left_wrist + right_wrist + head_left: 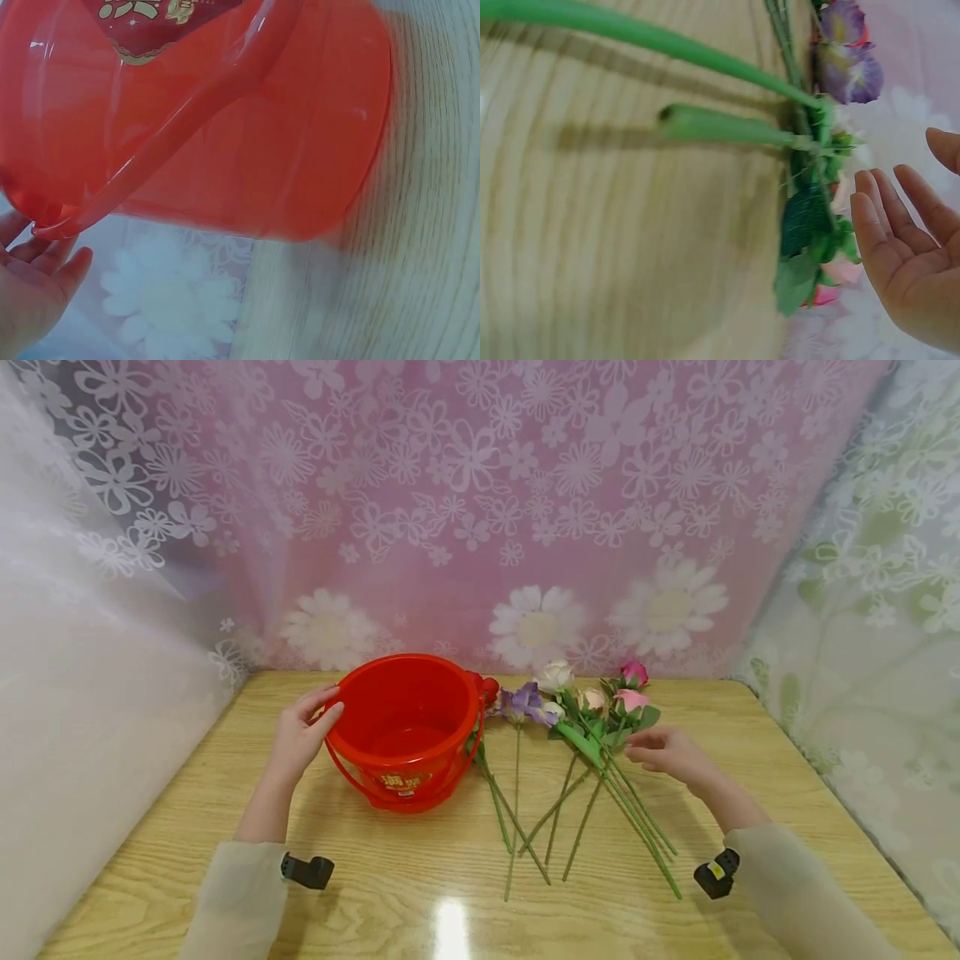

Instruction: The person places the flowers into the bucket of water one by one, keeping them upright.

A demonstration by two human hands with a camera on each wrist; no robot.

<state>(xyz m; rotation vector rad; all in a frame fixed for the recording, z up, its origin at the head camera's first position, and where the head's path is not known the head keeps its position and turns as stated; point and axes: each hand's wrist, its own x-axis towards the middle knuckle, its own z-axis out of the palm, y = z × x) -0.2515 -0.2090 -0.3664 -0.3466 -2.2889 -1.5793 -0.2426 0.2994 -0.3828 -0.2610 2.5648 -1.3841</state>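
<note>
A red plastic bucket [408,735] stands upright on the table, its handle [360,785] hanging down over the front. My left hand [302,731] is at the bucket's left rim, fingers fairly straight against it. The left wrist view shows fingertips [56,251] right by the handle's end, the thumb apart from the bucket. My right hand [671,756] holds nothing, fingers loosely extended beside the flower stems. Artificial flowers lie near it: a light pink rose [632,700], a deep pink rose [634,673], a white rose [555,677] and a purple flower [525,703].
Red flowers [489,690] lie just right of the bucket, partly hidden by it. Long green stems [637,827] cross each other toward the table's front. A flowered pink curtain [450,527] hangs behind the wooden table [360,885], with pale curtains on both sides.
</note>
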